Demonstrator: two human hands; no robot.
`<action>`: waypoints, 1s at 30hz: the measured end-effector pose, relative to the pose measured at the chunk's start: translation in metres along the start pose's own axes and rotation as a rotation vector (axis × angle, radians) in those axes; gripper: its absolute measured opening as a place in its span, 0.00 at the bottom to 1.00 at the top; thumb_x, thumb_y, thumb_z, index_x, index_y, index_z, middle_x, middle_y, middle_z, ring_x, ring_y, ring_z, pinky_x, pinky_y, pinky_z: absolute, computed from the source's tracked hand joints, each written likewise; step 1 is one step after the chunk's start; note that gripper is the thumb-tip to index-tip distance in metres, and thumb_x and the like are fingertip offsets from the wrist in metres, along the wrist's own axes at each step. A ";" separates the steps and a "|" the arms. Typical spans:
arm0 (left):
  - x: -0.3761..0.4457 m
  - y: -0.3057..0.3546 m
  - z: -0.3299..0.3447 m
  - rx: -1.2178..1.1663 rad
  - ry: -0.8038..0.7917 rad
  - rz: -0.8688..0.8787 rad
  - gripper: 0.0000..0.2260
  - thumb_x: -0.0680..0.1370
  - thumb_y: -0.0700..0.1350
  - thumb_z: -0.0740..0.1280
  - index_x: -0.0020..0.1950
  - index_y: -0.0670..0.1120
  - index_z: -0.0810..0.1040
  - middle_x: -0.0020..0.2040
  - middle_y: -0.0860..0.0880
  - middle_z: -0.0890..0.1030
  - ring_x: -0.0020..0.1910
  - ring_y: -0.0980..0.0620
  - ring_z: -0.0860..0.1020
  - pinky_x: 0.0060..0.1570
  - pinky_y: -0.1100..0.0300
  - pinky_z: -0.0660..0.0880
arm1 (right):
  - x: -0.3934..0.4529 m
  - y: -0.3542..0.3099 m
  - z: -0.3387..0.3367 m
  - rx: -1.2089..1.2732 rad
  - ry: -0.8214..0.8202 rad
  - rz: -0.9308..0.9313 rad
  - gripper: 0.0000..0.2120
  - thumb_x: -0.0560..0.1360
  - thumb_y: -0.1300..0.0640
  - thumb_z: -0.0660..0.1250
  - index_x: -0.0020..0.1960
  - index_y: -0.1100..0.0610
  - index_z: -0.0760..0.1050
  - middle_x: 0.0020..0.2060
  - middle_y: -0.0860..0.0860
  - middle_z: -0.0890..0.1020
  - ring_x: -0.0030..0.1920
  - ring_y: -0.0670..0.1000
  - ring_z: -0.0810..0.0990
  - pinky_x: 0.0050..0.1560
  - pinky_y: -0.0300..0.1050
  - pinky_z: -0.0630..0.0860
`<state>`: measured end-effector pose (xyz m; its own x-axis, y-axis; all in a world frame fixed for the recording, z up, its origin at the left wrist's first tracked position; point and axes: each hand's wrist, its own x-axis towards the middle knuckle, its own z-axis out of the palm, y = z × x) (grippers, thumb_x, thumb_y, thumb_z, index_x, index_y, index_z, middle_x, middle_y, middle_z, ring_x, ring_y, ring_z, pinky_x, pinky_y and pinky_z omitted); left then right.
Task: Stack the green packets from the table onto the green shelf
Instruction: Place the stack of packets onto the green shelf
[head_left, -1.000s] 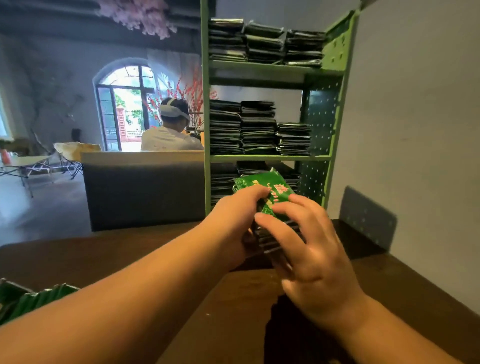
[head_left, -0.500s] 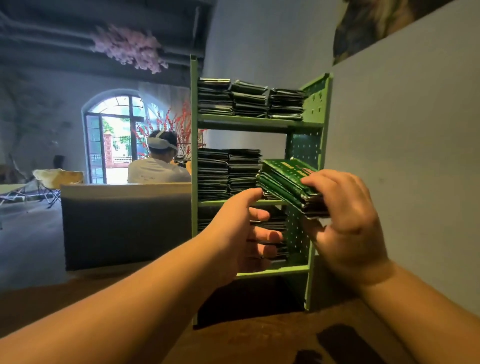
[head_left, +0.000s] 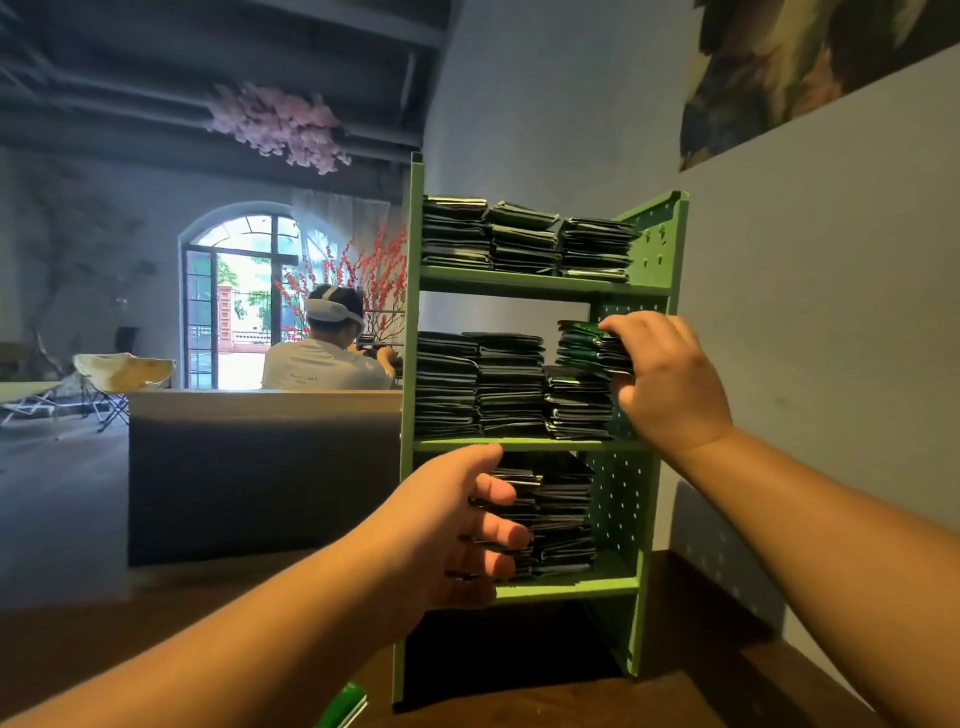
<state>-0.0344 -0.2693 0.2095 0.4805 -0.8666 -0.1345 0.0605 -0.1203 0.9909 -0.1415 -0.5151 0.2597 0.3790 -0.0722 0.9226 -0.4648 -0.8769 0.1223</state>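
The green shelf (head_left: 535, 445) stands on the brown table against the wall, with stacks of green packets on all three tiers. My right hand (head_left: 667, 384) grips a bundle of green packets (head_left: 584, 345) and holds it on top of the right stack (head_left: 576, 402) of the middle tier. My left hand (head_left: 457, 525) hovers in front of the bottom tier with its fingers loosely spread, holding nothing. It hides part of the bottom stacks (head_left: 561, 514).
A green packet (head_left: 343, 704) peeks in at the table's near edge. A grey partition (head_left: 260, 467) stands left of the shelf, with a person in a white shirt (head_left: 322, 358) seated behind it. The wall (head_left: 810, 338) runs close along the right.
My right hand has carried the bundle of packets up and into the middle tier, onto the right stack. The left hand has let go and dropped lower. The view has tilted up.
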 end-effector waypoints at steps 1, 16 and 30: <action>0.000 -0.002 -0.002 0.000 0.002 -0.002 0.20 0.80 0.63 0.59 0.54 0.47 0.77 0.41 0.46 0.82 0.37 0.49 0.78 0.40 0.55 0.73 | 0.003 0.001 0.004 -0.007 -0.021 0.001 0.29 0.67 0.72 0.72 0.66 0.57 0.76 0.57 0.56 0.80 0.59 0.61 0.76 0.51 0.57 0.82; -0.002 -0.021 -0.020 0.013 0.039 -0.086 0.21 0.82 0.62 0.58 0.56 0.46 0.79 0.40 0.46 0.82 0.35 0.49 0.79 0.39 0.57 0.73 | 0.042 -0.015 0.033 0.142 -0.292 0.260 0.30 0.73 0.71 0.68 0.71 0.51 0.72 0.63 0.51 0.77 0.66 0.55 0.72 0.62 0.51 0.74; -0.010 -0.020 -0.023 0.031 0.018 -0.084 0.26 0.81 0.66 0.54 0.55 0.47 0.79 0.41 0.46 0.83 0.38 0.49 0.79 0.41 0.56 0.73 | 0.064 -0.004 0.005 0.215 -0.578 0.257 0.30 0.69 0.53 0.80 0.69 0.48 0.75 0.69 0.52 0.76 0.68 0.56 0.74 0.67 0.51 0.71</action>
<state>-0.0197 -0.2471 0.1912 0.4903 -0.8442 -0.2166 0.0739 -0.2073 0.9755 -0.1110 -0.5186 0.3168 0.6732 -0.4824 0.5604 -0.4506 -0.8685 -0.2064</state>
